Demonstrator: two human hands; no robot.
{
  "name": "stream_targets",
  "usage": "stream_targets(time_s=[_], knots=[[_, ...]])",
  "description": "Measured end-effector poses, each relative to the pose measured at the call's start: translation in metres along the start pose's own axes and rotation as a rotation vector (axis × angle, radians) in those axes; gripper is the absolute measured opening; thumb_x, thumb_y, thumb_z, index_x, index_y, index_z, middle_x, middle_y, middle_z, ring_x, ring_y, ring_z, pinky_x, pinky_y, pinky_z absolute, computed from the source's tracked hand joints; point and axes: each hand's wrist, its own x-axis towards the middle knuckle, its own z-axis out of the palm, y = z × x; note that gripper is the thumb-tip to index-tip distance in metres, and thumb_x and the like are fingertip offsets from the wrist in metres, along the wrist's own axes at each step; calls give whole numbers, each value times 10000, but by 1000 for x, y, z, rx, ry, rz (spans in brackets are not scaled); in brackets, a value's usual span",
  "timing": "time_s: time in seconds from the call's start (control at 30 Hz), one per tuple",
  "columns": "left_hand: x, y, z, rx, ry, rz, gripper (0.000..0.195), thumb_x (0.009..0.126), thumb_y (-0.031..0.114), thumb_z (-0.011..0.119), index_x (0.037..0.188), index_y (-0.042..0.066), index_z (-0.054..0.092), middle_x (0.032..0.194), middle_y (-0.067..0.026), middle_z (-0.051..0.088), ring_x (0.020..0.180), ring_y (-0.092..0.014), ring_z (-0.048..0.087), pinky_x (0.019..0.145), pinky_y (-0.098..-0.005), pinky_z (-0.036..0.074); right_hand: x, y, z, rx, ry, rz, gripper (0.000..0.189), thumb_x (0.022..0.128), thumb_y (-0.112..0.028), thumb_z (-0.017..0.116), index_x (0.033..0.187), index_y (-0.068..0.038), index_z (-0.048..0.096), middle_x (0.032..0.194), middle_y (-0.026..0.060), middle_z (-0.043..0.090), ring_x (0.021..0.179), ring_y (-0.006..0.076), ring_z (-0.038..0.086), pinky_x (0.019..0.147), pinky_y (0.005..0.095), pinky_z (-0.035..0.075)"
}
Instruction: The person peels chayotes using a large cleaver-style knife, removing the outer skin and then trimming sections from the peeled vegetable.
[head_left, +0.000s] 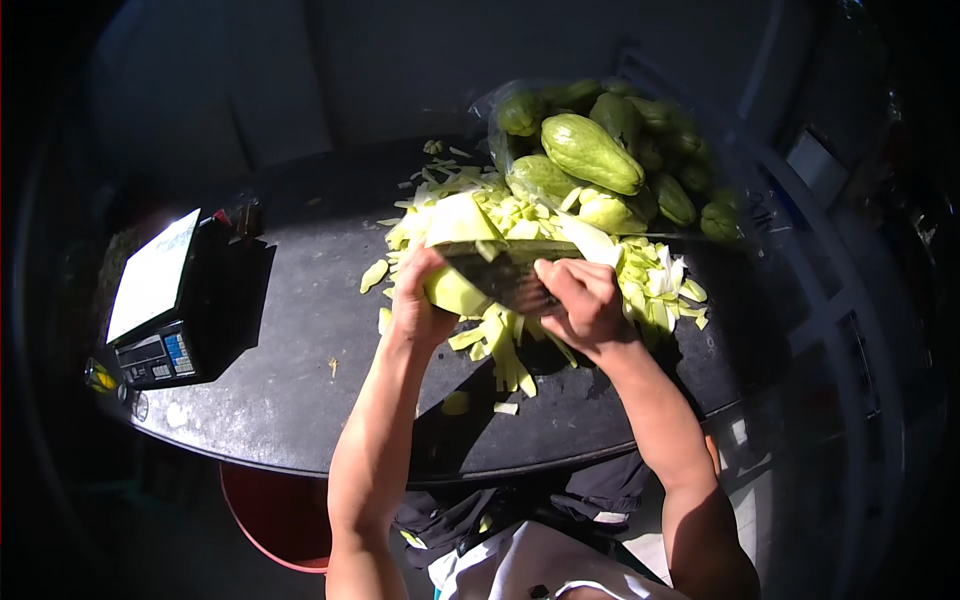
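My left hand (421, 296) grips a cut, pale green vegetable (453, 291), thumb uppermost. A wide dark blade (499, 271), which looks like a cleaver, lies against the vegetable's right side. My right hand (587, 300) is closed at the blade's right end; motion blurs its fingers and the handle is hidden. A small pale slice (489, 250) clings to the blade near its upper edge. Just beyond are a large peeled chunk (461, 217) and a heap of pale green slices (517, 206). Long strips (506, 352) lie below the blade on the dark table (307, 315).
A clear plastic bag (491, 142) of whole green vegetables (592, 154), probably chayotes, stands at the far right. More peelings (652, 285) lie right of my hand. A digital scale (154, 300) stands at the left. Below the table's front edge is a red bucket (274, 517).
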Motion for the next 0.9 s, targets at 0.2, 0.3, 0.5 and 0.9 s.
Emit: stream_targets(time_s=[0.2, 0.3, 0.5, 0.9], knots=[[-4, 4, 6, 32, -48, 27, 654, 803, 299, 675, 1357, 30, 457, 1196, -176, 596, 1056, -295, 639, 894, -485, 571, -4, 20, -1, -53, 61, -20, 202, 697, 26, 708, 853, -21, 590, 669, 116, 611, 621, 308, 645, 537, 383, 487], [0, -2, -4, -8, -1, 9, 640, 803, 293, 679, 1349, 37, 463, 1176, -145, 606, 1049, -270, 635, 875, -451, 570, 3, -12, -9, 50, -8, -125, 251, 664, 18, 714, 886, 7, 600, 640, 107, 572, 577, 304, 617, 524, 364, 485], [-2, 2, 9, 73, -46, 47, 614, 801, 246, 674, 1338, 23, 478, 1161, -157, 607, 1036, -276, 646, 875, -456, 575, -15, 41, 11, 7, -6, 277, 143, 765, 30, 690, 820, -46, 583, 637, 139, 581, 577, 306, 629, 508, 365, 459], [-7, 3, 16, 76, -95, 45, 665, 775, 219, 677, 1370, 3, 474, 1164, -172, 614, 995, -276, 661, 838, -443, 592, -17, 44, -3, -18, -20, 260, 181, 727, 5, 721, 846, -43, 593, 722, 143, 644, 672, 336, 659, 567, 393, 489]])
